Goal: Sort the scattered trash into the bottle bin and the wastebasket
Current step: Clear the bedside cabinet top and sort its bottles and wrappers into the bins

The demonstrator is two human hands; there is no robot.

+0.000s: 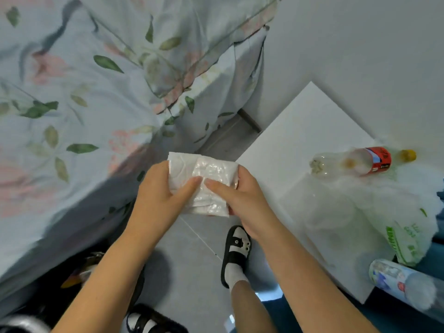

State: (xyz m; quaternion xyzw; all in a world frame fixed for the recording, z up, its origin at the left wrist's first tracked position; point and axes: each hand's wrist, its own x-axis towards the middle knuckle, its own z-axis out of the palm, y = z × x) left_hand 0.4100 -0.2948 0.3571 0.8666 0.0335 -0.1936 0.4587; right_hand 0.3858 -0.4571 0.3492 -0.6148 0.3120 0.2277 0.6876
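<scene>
I see both hands holding one white tissue pack (203, 182) up in the air, over the grey floor (192, 255), between the bed and the table. My left hand (159, 188) grips its left side, thumb on top and pointing at the middle. My right hand (240, 195) grips its right side, and its thumb lies on top too, so the two thumb tips almost touch. The pack looks shiny and crinkly. On the white table (300, 131) to the right lies an empty bottle (350, 162) with a red label, flat on its side. Near it sits a yellow cap (407, 155). A see-through plastic bag (374, 217) with green print is spread on the table. Another bottle (403, 282) with a blue label lies at the table's near edge. A flowery sheet (72, 92) covers the bed on the left
</scene>
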